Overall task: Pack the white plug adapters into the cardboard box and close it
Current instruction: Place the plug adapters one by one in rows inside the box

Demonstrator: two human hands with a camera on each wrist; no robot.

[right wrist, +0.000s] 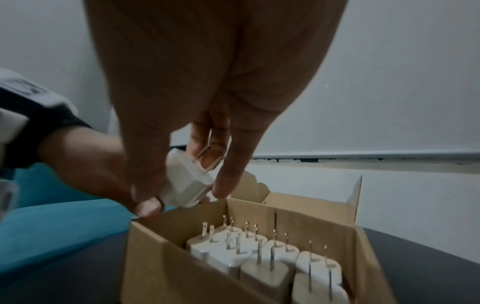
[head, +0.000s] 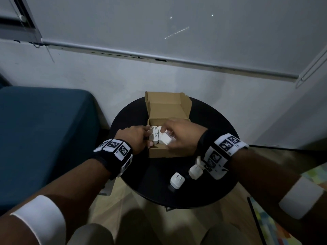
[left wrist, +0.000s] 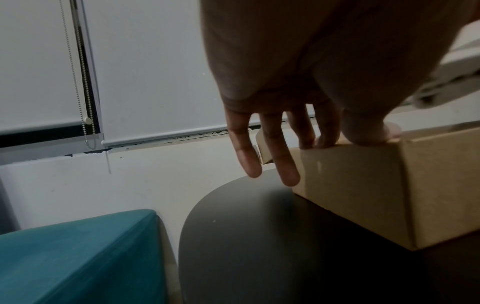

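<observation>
Cardboard box (head: 155, 152) sits open on the round black table (head: 212, 121), lid flap standing up at the far side. Right hand (head: 182, 137) is over the box mouth, thumb and fingers pinching one white plug adapter (right wrist: 185, 183) by its body, prongs tilted up toward the palm; it's above the box, not seated. Left hand (head: 136, 138) is at the box's left wall: thumb and two fingers rest on the rim, the other two fingers (left wrist: 285, 164) hang straight down the outside. Not curled round anything.

Packed adapters (right wrist: 259, 259) stand prongs up in rows inside; exact count is unclear, the near ones are cut off by the frame and the hands cover most of them from the head view. Two loose adapters (head: 177, 180) lie on the table near the right wrist, a possible third is mostly hidden behind the wristband (head: 223, 152). Teal furniture (head: 44, 129) at left, cropped.
</observation>
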